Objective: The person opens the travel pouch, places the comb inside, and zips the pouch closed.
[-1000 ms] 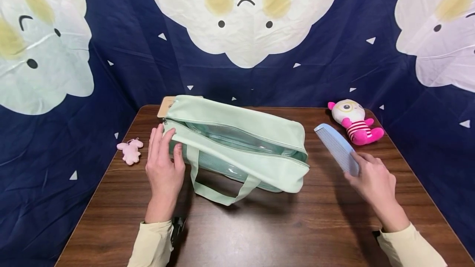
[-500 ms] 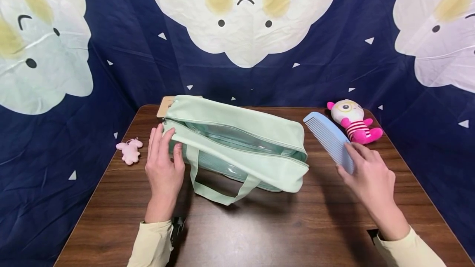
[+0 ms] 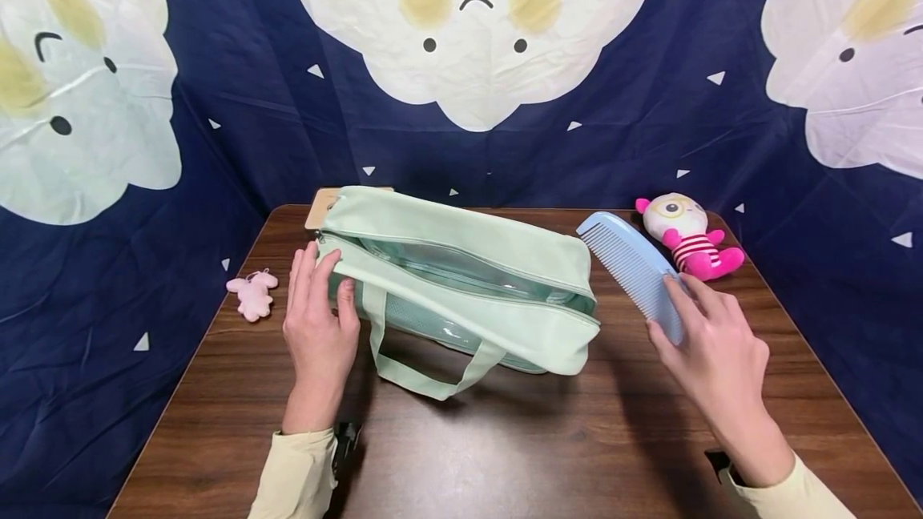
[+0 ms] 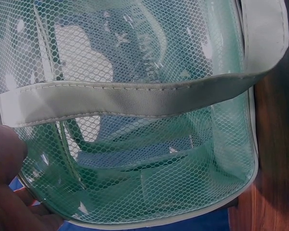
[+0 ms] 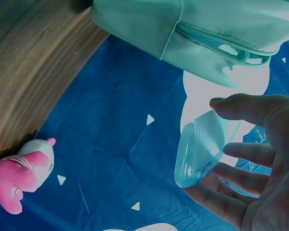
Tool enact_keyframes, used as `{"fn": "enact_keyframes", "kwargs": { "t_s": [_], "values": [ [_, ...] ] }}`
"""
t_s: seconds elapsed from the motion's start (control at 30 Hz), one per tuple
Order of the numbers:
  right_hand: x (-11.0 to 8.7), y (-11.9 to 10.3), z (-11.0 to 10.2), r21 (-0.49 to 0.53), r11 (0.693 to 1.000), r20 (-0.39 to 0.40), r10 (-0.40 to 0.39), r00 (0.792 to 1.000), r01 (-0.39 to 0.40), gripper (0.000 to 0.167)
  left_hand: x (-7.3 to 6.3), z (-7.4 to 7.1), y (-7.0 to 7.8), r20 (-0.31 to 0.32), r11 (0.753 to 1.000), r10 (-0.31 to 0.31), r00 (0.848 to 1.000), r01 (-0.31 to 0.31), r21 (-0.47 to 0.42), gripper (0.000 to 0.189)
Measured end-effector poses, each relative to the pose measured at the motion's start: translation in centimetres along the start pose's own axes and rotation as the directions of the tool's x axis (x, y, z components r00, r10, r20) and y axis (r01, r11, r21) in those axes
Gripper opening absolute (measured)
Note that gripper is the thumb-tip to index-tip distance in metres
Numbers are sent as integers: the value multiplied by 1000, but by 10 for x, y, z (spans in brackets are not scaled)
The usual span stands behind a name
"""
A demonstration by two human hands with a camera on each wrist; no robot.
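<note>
A pale green zip bag with clear mesh sides lies on the table, its zipped top gaping. My left hand holds the bag's left end, thumb on the mesh front and fingers over the corner. The left wrist view shows the bag's strap handle across the mesh panel. Right of the bag, my right hand pinches a light blue comb by its near end, the teeth facing the bag. In the right wrist view the comb sits between thumb and fingers, foreshortened.
A pink-and-white plush doll in a striped top lies at the back right corner. Left of the bag is a small pink plush charm. A tan card tag shows behind the bag. A dark blue cloud-print cloth hangs around the brown table.
My right hand has carried the comb a little leftward, bringing its far tip close to the bag's right end. The left hand and the bag have stayed put.
</note>
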State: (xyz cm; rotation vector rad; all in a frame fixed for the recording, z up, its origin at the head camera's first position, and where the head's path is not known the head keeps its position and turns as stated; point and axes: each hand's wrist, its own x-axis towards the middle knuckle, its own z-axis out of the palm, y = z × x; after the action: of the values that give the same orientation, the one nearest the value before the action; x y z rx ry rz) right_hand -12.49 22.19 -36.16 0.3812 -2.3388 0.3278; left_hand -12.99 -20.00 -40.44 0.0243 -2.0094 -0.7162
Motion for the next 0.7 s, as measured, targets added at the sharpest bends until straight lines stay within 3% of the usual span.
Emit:
{"fn": "enact_keyframes", "kwargs": {
  "t_s": [0.7],
  "values": [
    [0, -17, 8, 100, 988, -144, -103, 984, 117, 53, 1, -1, 0, 4, 1000, 3, 1000, -3, 0, 33]
  ]
}}
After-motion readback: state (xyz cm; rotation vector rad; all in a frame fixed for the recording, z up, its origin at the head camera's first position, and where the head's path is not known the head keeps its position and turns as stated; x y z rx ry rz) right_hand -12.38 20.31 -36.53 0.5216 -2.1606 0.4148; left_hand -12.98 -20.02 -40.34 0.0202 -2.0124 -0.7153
